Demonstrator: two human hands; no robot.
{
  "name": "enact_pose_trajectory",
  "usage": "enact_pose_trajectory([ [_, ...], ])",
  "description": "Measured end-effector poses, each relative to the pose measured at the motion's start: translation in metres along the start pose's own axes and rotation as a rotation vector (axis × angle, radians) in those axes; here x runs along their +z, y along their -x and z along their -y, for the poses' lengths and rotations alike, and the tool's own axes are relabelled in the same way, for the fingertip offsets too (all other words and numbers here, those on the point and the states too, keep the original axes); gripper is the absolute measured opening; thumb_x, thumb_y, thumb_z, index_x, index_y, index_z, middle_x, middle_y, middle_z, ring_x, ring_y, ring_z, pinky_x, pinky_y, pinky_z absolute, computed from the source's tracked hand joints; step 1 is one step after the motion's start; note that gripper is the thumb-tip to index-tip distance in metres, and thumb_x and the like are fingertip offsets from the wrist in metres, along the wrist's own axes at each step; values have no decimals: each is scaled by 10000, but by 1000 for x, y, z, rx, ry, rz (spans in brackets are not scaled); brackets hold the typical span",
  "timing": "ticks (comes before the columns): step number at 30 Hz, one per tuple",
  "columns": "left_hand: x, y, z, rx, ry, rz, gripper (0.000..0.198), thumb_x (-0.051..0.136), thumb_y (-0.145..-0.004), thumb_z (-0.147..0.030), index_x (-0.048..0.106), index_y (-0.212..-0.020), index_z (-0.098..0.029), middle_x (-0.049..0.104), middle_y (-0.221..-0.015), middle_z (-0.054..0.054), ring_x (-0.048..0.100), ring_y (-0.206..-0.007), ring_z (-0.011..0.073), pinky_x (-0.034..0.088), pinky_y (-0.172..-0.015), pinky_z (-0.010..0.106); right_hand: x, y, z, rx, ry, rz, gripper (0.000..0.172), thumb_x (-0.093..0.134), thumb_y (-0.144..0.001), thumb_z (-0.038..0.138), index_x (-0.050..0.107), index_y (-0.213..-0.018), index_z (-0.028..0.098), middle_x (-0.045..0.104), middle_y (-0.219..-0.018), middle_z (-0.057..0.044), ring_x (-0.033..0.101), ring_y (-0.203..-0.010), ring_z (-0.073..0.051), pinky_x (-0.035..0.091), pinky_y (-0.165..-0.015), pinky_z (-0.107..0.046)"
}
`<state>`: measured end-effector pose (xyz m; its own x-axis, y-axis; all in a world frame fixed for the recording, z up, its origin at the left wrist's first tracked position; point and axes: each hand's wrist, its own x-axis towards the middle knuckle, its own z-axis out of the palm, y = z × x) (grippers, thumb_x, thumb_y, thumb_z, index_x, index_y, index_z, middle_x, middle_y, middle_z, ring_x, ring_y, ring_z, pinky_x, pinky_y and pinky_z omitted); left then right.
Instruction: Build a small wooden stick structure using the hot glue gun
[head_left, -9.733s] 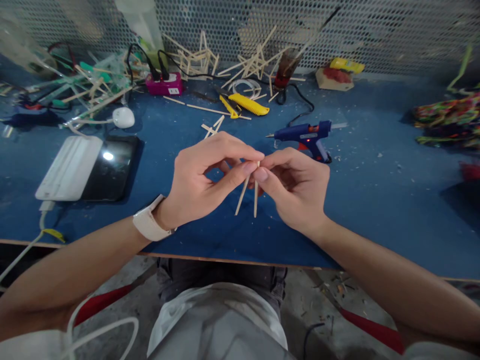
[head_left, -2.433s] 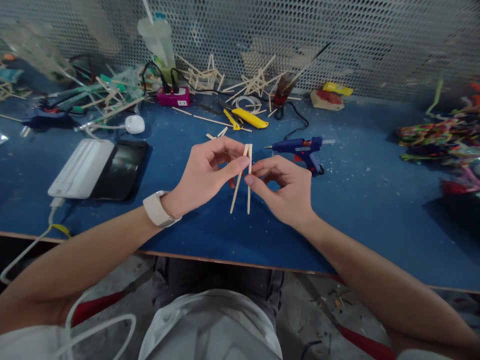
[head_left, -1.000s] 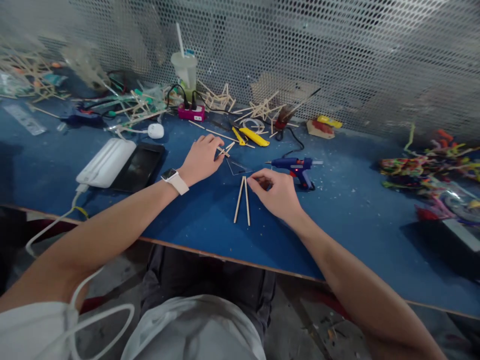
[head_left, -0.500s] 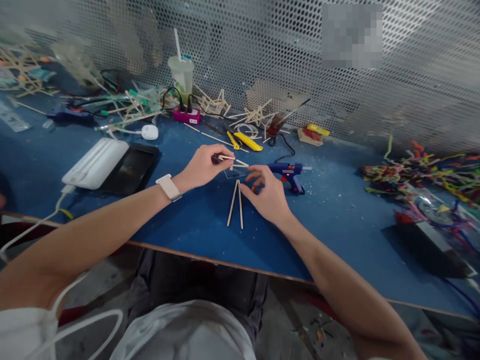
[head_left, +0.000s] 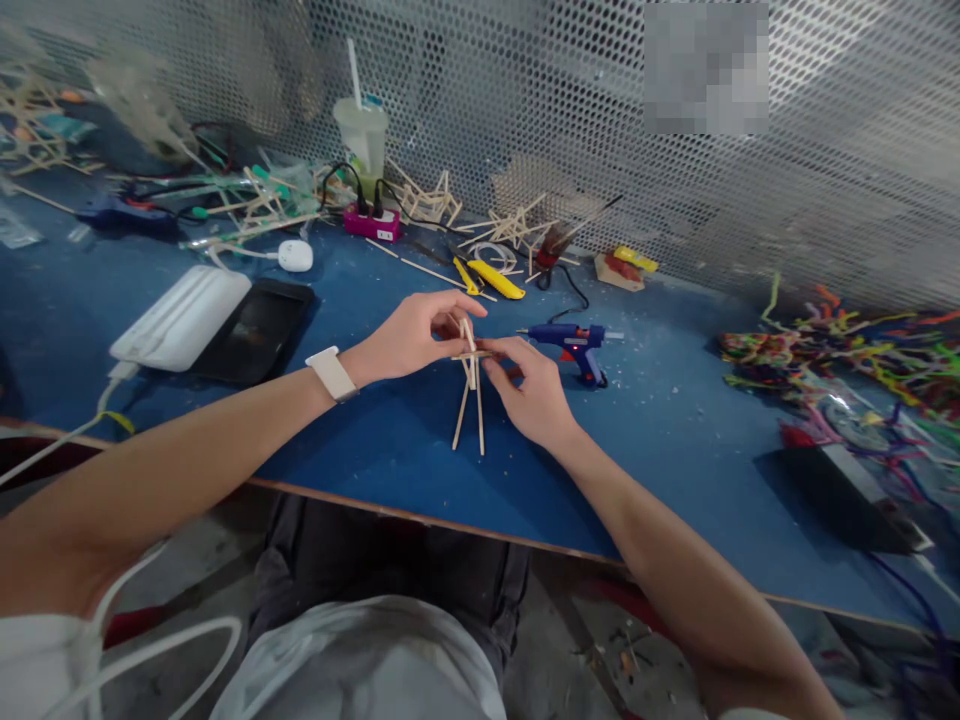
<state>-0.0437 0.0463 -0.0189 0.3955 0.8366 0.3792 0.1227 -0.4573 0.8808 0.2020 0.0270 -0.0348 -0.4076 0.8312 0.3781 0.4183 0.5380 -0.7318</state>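
Observation:
Between my hands is a small frame of thin wooden sticks [head_left: 472,350], held above the blue table. My left hand [head_left: 425,328] pinches its left side, thumb and fingers closed. From the right, the thumb and fingertips of my right hand [head_left: 531,385] close on the other end of the same frame. Two longer wooden sticks [head_left: 481,420] lie below it, joined near the top and spread like a narrow V; the frame covers their upper tip. Right of my right hand, a blue glue gun [head_left: 576,343] lies on its side with a small red light showing.
A yellow cutter [head_left: 496,280] and stick structures [head_left: 510,225] lie behind my hands. A pink power strip [head_left: 373,223] and a cup with a straw [head_left: 362,140] stand further back. On the left are a white power bank [head_left: 180,318] and a black phone [head_left: 259,332]; colourful pipe cleaners [head_left: 847,350] on the right.
The stick frame has turned and come nearer, over the tip of the V-shaped sticks. My right hand, apart from the frame's end before, now grips it. The view has shifted slightly.

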Motion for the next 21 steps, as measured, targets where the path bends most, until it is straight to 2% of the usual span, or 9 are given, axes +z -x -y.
enact_pose_trajectory([
  [5, 0, 1, -5, -57, 32, 36, 479, 850, -919, -235, 732, -1376, -153, 835, -1068, 77, 814, -899, 178, 677, -852, 326, 2, 1, 1, -16, 45, 0, 168, 730, -1037, 265, 888, -1093, 278, 864, -1024, -59, 762, -905, -236, 569, -744, -385],
  [10, -4, -1, -5, -76, 101, 62, 533, 866, -906, -224, 718, -1413, -158, 825, -1163, 101, 807, -982, 182, 672, -893, 334, -1, 0, 2, 106, -52, -41, 158, 748, -1021, 301, 893, -1071, 265, 899, -1069, -58, 791, -906, -230, 557, -742, -374],
  [13, -5, -2, -7, -76, 133, 21, 446, 845, -913, -206, 743, -1345, -154, 821, -1113, 86, 804, -986, 183, 668, -884, 328, -4, -2, 4, 160, -143, -94, 180, 774, -1000, 370, 891, -1077, 256, 907, -1072, -60, 816, -958, -240, 569, -759, -367],
  [17, -5, -1, -14, -59, 75, -57, 185, 841, -954, -274, 819, -1100, -163, 836, -1018, 72, 783, -892, 166, 653, -822, 303, -4, -3, 5, 223, -230, -108, 279, 829, -967, 505, 875, -1082, 254, 905, -1083, -71, 819, -955, -251, 571, -742, -369],
  [21, -4, 0, -18, -42, 28, -82, 171, 848, -976, -327, 851, -1040, -168, 857, -1001, 77, 783, -873, 163, 649, -833, 302, -2, -2, 6, 210, -268, -35, 302, 849, -954, 559, 868, -1024, 266, 904, -1038, -62, 815, -922, -256, 594, -782, -404],
])
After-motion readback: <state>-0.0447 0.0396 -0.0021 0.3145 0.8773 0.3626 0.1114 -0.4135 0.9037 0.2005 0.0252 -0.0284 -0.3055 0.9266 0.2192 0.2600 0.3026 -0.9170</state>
